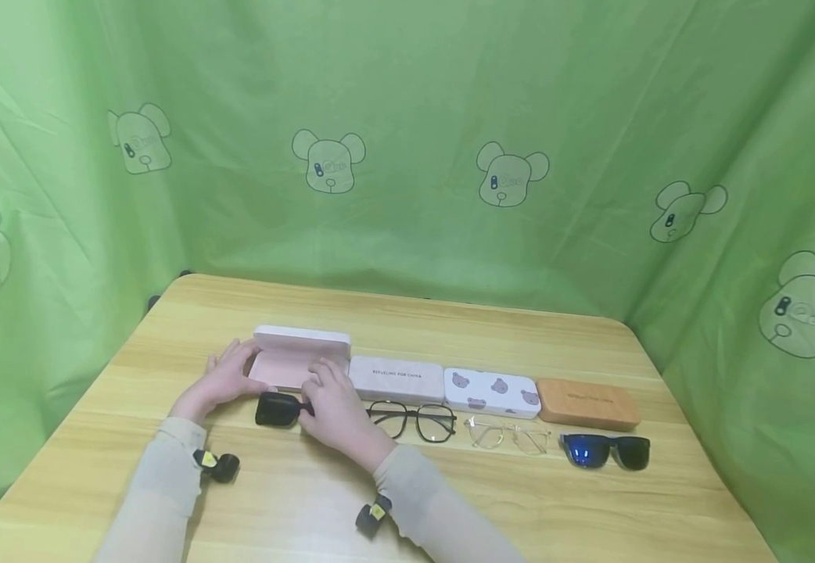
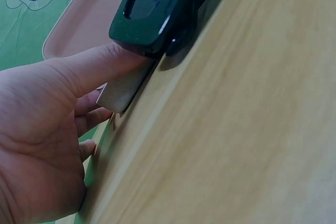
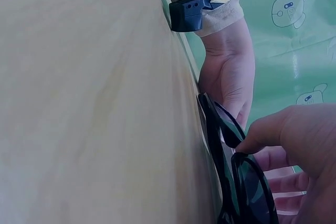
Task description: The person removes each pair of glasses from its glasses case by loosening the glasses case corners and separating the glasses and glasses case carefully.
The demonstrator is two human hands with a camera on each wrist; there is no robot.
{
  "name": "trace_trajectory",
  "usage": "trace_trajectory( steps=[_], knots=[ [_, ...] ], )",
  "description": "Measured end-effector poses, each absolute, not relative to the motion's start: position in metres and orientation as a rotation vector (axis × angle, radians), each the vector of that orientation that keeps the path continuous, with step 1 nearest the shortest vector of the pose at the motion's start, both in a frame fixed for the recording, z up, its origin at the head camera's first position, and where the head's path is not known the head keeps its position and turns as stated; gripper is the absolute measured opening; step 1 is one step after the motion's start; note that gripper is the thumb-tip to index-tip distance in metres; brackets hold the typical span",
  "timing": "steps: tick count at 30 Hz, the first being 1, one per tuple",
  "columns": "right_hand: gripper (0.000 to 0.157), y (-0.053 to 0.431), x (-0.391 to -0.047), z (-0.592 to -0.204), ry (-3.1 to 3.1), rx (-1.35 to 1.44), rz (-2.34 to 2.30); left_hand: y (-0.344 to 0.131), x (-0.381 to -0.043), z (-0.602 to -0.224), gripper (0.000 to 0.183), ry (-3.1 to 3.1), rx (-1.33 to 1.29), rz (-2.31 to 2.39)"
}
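Note:
An eyeglass case (image 1: 277,371) stands with its lid up, showing a pink lining. My left hand (image 1: 227,371) holds its left end, thumb at the front corner and fingers round the side. Black sunglasses (image 1: 277,409) lie just in front of this case, also close up in the left wrist view as dark glossy sunglasses (image 2: 152,14). My right hand (image 1: 333,407) covers their right half in the head view. The right wrist view has my right thumb (image 3: 252,137) on the bridge of the sunglasses (image 3: 214,135); the other fingertips are partly hidden.
Rightward in a row lie a pale lettered case (image 1: 396,378), a bear-print case (image 1: 492,392) and an orange-brown case (image 1: 587,404), all closed. Before them are black-framed glasses (image 1: 418,412), clear glasses (image 1: 488,435) and blue-lensed sunglasses (image 1: 590,451). Green curtains (image 1: 407,250) surround the wooden table (image 1: 295,508).

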State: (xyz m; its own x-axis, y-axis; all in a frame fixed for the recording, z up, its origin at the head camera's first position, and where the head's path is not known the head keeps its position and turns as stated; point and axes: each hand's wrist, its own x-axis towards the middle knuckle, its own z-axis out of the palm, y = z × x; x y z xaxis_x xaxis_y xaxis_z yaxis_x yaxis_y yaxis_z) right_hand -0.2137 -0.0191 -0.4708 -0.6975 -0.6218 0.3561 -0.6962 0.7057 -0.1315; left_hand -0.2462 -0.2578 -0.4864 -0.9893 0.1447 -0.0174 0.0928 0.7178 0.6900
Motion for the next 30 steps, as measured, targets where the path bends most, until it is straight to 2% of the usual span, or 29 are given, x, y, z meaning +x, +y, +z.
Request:
trace_trajectory(
  steps=[30],
  knots=[
    [0.015, -0.0174, -0.2135, -0.4672, -2.695, 1.023, 0.392, -0.2591, -0.2461, -0.4856, 0.095, 2.817, 0.193, 1.166]
  ],
)
